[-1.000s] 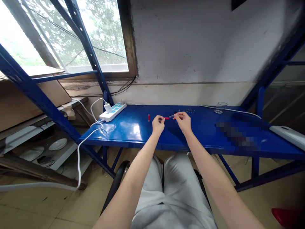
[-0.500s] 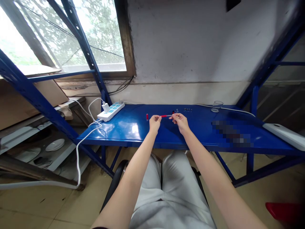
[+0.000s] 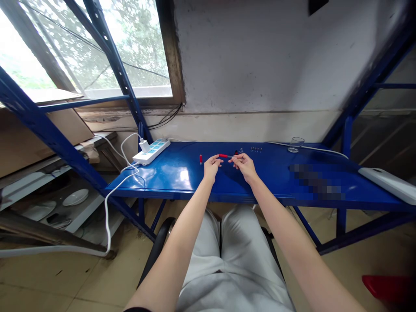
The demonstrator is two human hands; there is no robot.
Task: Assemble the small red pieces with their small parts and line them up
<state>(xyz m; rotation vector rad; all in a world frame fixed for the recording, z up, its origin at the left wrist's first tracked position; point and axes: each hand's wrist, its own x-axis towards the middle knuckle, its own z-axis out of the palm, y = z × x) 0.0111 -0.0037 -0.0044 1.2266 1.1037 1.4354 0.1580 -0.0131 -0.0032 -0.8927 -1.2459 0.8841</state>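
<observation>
Between my hands a thin red-handled tool [image 3: 223, 155] with a narrow silvery shaft, which looks like a small screwdriver, hangs above the blue table [image 3: 175, 182]. My right hand [image 3: 244, 164] pinches its shaft end between thumb and fingers. At the red end is my left hand [image 3: 212, 167]; its index fingertip is at or touching the handle, while the thumb sits apart below it. A short red piece with a silvery lower end [image 3: 200, 159] stands left of my left hand. Just beyond my right fingertips lie small dark and red parts [image 3: 236, 153], partly hidden.
Several tiny pieces [image 3: 256, 149] lie in a row farther back. A drinking glass [image 3: 295, 145] stands at the back right, near a blurred dark object [image 3: 315, 182] and a white flat object [image 3: 388, 184]. A white power strip [image 3: 151, 151] with a cable is at left.
My left thumb has come away from the red handle and dropped below it. The tool's red end has tipped up slightly, while my right hand keeps its pinch.
</observation>
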